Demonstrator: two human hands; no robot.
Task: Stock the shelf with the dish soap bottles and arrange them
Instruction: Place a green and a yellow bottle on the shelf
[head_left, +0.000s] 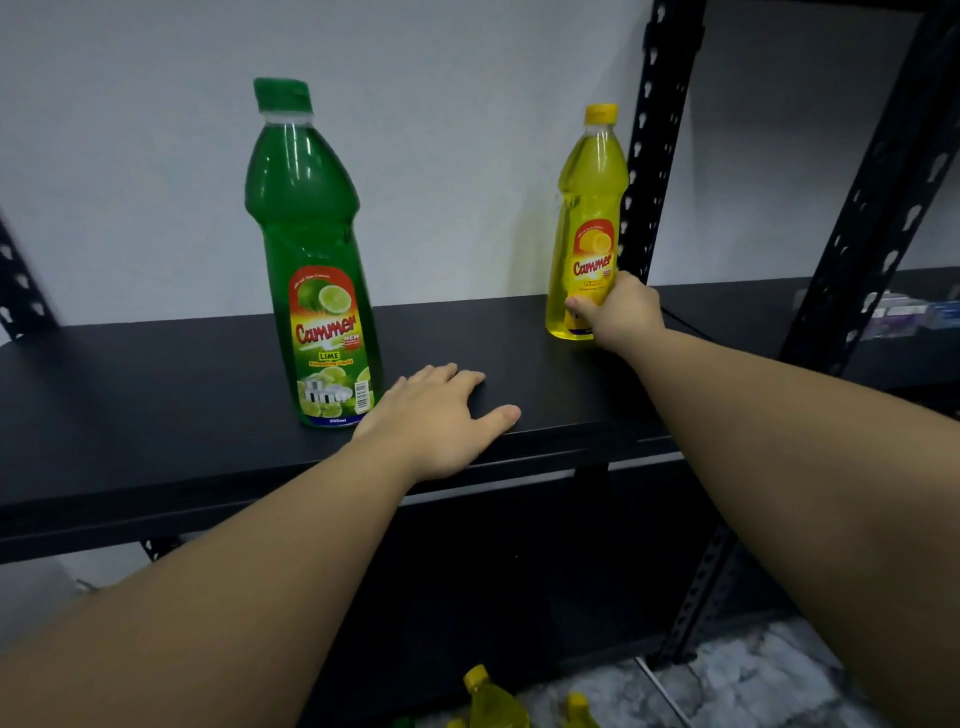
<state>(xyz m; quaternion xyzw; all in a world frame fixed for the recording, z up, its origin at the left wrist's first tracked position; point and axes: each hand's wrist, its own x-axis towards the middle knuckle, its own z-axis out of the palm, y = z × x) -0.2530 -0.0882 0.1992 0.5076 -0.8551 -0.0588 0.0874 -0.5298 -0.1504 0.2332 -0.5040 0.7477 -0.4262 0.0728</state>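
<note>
Single head-worn view: wide-angle, looking forward and down from close above the front edge of a matte black metal shelf board (156, 405), facing the pale grey wall (441, 156).

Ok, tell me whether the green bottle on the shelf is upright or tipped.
Upright. The green bottle stands on its base on the shelf, cap on top, with the left hand flat beside it.

Person's two forearms and hands, seen from a head-worn camera. Both forearms are bare from the lower frame edge to the wrist; no sleeve edge shows. The left hand (434, 415) and right hand (621, 309) are bare, with no glove, ring, watch or band visible. Fingernails on the left hand are short and unpainted.
</note>
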